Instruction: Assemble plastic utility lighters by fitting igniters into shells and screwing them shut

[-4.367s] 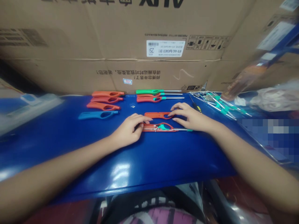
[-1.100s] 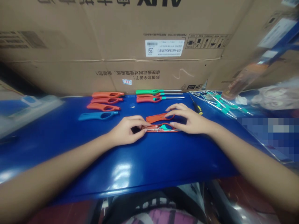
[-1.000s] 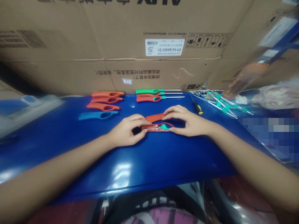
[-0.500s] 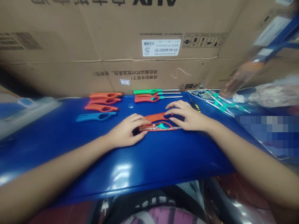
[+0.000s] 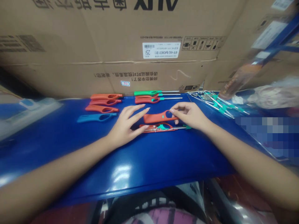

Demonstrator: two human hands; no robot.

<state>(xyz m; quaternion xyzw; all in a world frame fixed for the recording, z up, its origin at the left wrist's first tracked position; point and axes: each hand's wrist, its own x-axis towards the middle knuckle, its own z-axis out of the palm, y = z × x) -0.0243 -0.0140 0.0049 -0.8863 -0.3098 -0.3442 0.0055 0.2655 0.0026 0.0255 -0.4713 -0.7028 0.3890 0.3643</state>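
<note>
My right hand pinches the right end of an orange lighter shell half and holds it lifted just above the blue table. Below it lies the other orange half with its green trigger and metal tube showing inside. My left hand is open with the fingers spread; its lower fingertips rest by the left end of the half on the table, and the upper fingers reach toward the lifted shell.
Three orange shells and a blue one lie in a stack at the left back. Assembled green and orange lighters lie behind. Loose metal tubes with green parts are spread at the right. Large cardboard boxes wall the back.
My right hand has lifted the upper orange shell half off the table. My left hand has opened from a curled grip on the lower half to spread fingers.
</note>
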